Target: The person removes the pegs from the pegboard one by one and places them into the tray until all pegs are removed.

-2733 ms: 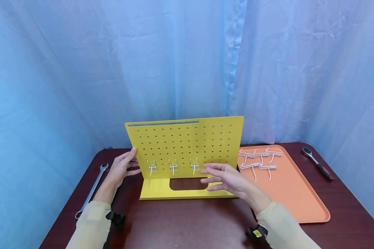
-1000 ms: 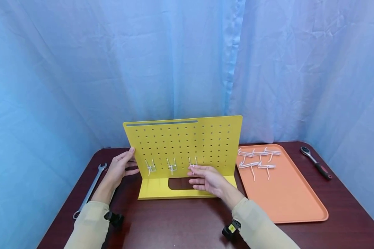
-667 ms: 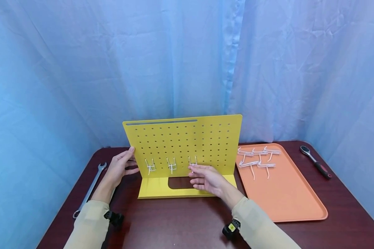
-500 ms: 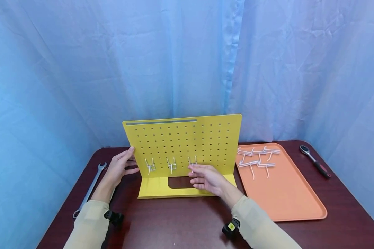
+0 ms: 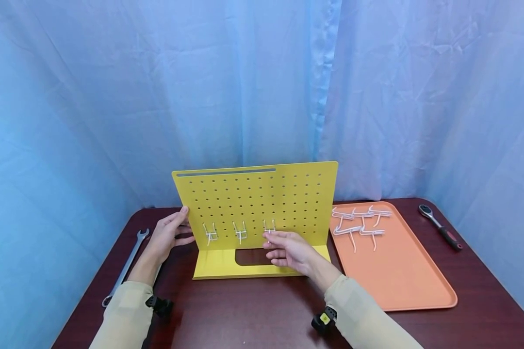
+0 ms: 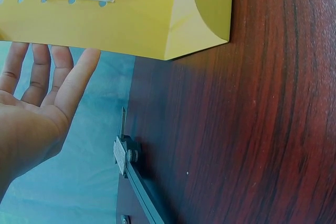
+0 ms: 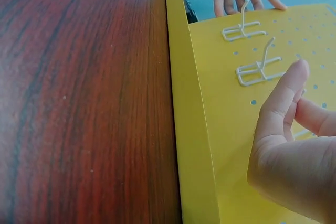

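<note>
1. White wire forms the pinched hook [image 5: 269, 230], near the frame's centre, low on the yellow board [image 5: 255, 242]; whether its prongs are fully seated I cannot tell.
2. Right hand [image 5: 290, 252]: thumb and forefinger pinch that hook, probably to control its angle; the other fingers are loosely bent.
3. Left hand [image 5: 163, 237]: at the board's left edge, thumb in front, fingers behind, holding it lightly, apparently for steadiness.
4. Left hook [image 5: 211, 235] and middle hook [image 5: 240, 235] sit along the same low line, suggesting deliberate even spacing.
5. Orange tray [image 5: 401, 271], at right, gathers five loose hooks [image 5: 372, 231], seemingly for easy reach.
6. Wrench [image 5: 125, 267] at lower left and ratchet [image 5: 450, 237] at far right lie on the table [image 5: 249, 305], presumably out of the way.
</note>
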`<state>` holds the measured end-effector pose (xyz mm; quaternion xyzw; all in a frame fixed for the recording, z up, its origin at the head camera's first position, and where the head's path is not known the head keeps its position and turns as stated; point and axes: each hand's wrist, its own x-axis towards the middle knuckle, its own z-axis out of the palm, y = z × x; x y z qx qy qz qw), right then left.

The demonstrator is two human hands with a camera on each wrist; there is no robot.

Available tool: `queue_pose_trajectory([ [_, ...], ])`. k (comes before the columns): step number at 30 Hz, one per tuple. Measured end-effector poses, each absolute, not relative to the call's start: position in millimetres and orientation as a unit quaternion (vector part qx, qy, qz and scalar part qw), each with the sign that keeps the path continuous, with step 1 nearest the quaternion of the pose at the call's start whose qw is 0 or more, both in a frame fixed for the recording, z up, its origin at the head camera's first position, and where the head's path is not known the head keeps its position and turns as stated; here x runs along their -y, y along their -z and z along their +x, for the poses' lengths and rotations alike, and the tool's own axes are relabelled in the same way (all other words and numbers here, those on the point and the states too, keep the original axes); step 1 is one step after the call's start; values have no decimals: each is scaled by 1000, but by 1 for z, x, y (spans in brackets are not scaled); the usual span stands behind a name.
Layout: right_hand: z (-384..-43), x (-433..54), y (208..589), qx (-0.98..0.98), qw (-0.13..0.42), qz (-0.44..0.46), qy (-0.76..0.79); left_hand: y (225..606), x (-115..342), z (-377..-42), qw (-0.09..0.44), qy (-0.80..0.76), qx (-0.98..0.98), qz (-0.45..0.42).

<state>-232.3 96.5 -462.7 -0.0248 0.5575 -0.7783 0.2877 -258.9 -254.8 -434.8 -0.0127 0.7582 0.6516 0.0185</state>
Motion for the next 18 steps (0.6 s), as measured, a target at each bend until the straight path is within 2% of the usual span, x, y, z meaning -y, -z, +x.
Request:
queue_pose_trajectory([
  [18, -231, -98, 464, -558, 287, -28, 778, 434, 254, -258, 14, -647, -762, -16],
])
